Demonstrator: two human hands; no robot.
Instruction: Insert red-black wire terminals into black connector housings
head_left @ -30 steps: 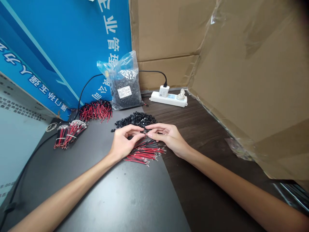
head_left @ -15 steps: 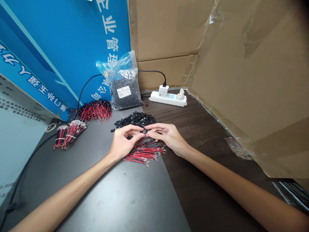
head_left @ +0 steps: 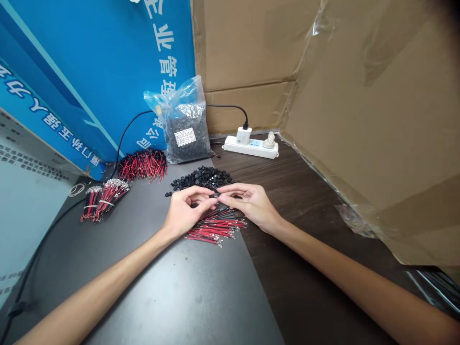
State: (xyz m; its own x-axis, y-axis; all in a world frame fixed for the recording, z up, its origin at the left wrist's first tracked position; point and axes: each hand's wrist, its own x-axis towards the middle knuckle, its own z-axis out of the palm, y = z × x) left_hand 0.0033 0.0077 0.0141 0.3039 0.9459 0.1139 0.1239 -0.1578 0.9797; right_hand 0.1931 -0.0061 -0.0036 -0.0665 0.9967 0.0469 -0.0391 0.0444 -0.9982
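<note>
Red-and-black wires (head_left: 220, 224) — black pieces (head_left: 201, 177) — white power strip (head_left: 233, 145)

There are two hands, one left hand (head_left: 181, 212) and one right hand (head_left: 254, 205), at the middle of the frame, with one heap of black pieces (head_left: 201, 178) just above and one loose pile of wires (head_left: 217, 230) just below, the single pieces and wires too overlapped to count. Left of centre are one second pile of wires (head_left: 143, 165), two tied bundles (head_left: 112, 190), two pale bands (head_left: 106, 202), one on each bundle, and one loop of white cord (head_left: 76, 189). The upper middle has one clear bag (head_left: 186, 118) with one label (head_left: 184, 137), and one power strip (head_left: 257, 150) with two plugs (head_left: 244, 136).
</note>
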